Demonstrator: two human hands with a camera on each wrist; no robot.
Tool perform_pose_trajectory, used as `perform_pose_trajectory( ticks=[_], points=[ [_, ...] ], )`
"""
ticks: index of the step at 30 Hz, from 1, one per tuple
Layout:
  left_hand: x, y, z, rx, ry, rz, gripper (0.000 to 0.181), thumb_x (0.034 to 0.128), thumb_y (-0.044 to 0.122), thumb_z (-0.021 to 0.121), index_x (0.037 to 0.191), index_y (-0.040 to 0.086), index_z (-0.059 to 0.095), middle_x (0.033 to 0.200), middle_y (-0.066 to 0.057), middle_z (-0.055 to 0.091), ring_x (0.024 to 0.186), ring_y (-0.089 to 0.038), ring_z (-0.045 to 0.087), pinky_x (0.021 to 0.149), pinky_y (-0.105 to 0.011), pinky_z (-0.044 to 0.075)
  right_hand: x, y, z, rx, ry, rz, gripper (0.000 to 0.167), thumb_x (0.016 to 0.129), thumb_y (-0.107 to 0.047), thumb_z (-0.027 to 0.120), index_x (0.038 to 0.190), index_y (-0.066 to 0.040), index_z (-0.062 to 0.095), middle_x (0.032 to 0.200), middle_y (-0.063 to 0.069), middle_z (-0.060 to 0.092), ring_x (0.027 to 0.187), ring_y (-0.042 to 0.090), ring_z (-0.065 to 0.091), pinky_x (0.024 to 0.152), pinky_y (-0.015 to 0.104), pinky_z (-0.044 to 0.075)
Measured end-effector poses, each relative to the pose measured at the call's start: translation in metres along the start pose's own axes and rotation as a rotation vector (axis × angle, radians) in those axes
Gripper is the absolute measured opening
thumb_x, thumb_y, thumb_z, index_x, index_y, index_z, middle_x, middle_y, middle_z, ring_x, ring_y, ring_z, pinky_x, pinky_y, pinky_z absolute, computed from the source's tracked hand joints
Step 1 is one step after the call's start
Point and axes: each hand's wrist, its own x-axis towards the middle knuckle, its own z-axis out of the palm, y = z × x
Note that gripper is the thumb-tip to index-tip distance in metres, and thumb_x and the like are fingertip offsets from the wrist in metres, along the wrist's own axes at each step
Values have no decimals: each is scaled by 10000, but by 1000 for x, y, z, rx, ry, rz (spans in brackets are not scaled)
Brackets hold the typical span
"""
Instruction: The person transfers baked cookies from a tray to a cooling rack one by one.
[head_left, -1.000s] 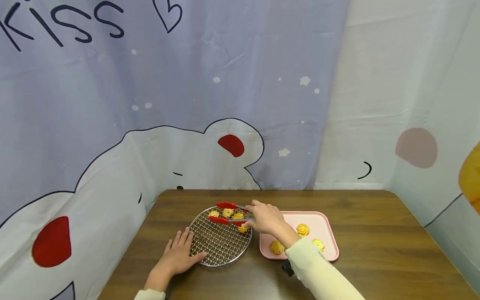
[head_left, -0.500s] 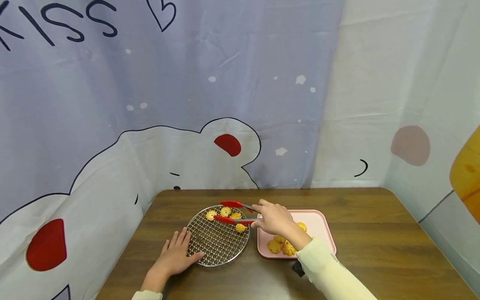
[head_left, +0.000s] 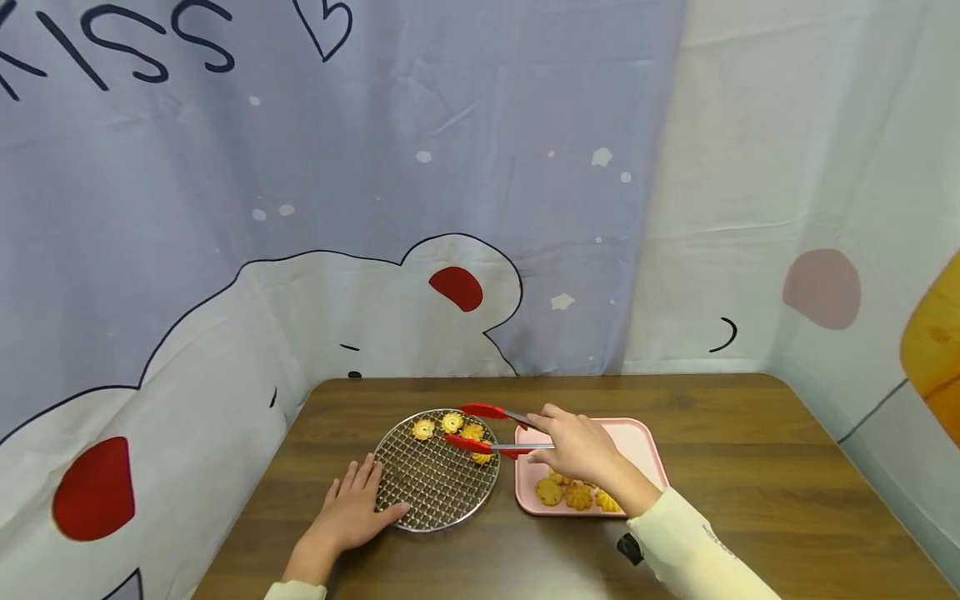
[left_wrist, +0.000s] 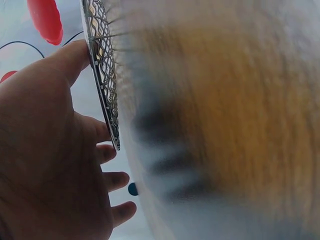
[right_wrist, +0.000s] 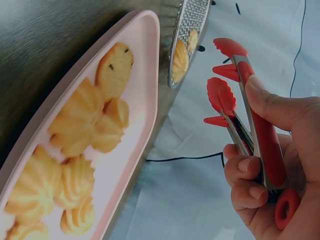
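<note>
The red-tipped tongs (head_left: 540, 447) point leftward from above the tray toward the far right part of the round wire rack (head_left: 427, 487), their jaws well apart with nothing visible between them. From the head view, the tips overlap the rack's edge, but whether they touch anything there is hard to tell; the right wrist view shows them apart from the tray. The right hand (head_left: 581, 452) grips the tongs, thumb along one handle and fingers curled round the other, a hold that probably lets the spread be controlled by squeezing. Four yellow piped cookies (head_left: 423, 429) sit on the rack's far side, leaving the near mesh bare. Just right of the rack, the pink tray (right_wrist: 150, 75) holds more baked pieces (right_wrist: 35, 185), including a flat speckled cookie (right_wrist: 114, 70); having the two side by side likely keeps the reach between them short. The left hand (head_left: 352, 508) rests at the rack's left rim, fingers straight and fanned with the thumb out toward the near edge, gripping nothing that shows; it seems placed to steady the mesh. The right forearm reaches in across the tray's near right corner, its pale sleeve (head_left: 690, 542) past a small black object (head_left: 630, 548). Everything lies on a wooden table (head_left: 735, 467), with a printed curtain (head_left: 337, 167) behind.
</note>
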Motion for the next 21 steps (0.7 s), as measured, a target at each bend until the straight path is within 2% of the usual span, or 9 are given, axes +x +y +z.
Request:
perform_pose_trajectory(
  ticks=[9,14,21],
  points=[
    [-1,4,-3,4,4,3,1019,926,683,561,1574,-46,270,1664,-242,157,1513,-506,115,1165,-720,87,-18,17,-9,-12,25,5,595,816,-396,846,1335,-154,685,1094,-46,634,661,82,528,543,288,417],
    [0,3,-2,-5,1,3,1020,922,678,572,1572,-49,273,1663,-245,159,1511,-509,116,1162,-724,84,-29,29,-18,-37,58,-26,602,811,-400,849,1321,-121,692,1077,-41,639,687,63,567,547,268,422],
    [-1,2,-1,-1,4,2,1015,925,674,571,1572,-48,274,1665,-239,161,1515,-505,109,1165,-721,83,-44,45,-23,-55,77,-21,571,824,-402,834,1322,-159,695,1078,-62,655,759,122,612,663,347,494]
  ],
)
